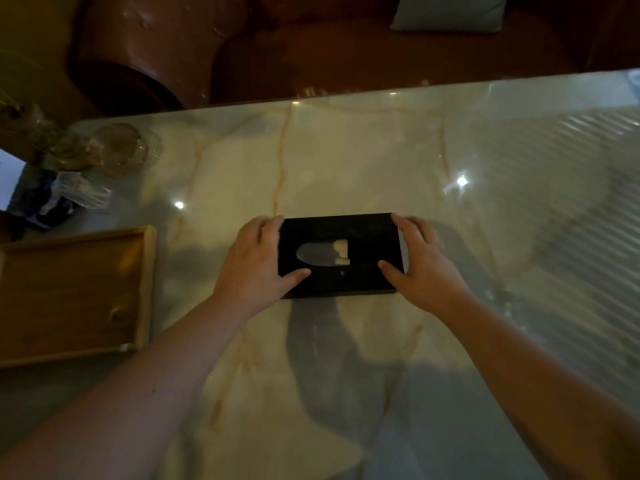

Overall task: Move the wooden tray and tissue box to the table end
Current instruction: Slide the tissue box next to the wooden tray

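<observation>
A black tissue box [360, 233] with an oval slot and a bit of white tissue showing lies flat in the middle of the glossy marble table [346, 161]. My left hand [256, 265] grips its left end, thumb resting on the top. My right hand [422, 268] grips its right end in the same way. A shallow wooden tray [69, 292] lies empty at the left side of the table, apart from the box and from both hands.
Clear glass dishes [117, 150] and a dark bundle with clear plastic [62, 199] sit at the table's far left. A brown leather sofa [173, 46] with a pale cushion [446, 12] stands beyond the far edge.
</observation>
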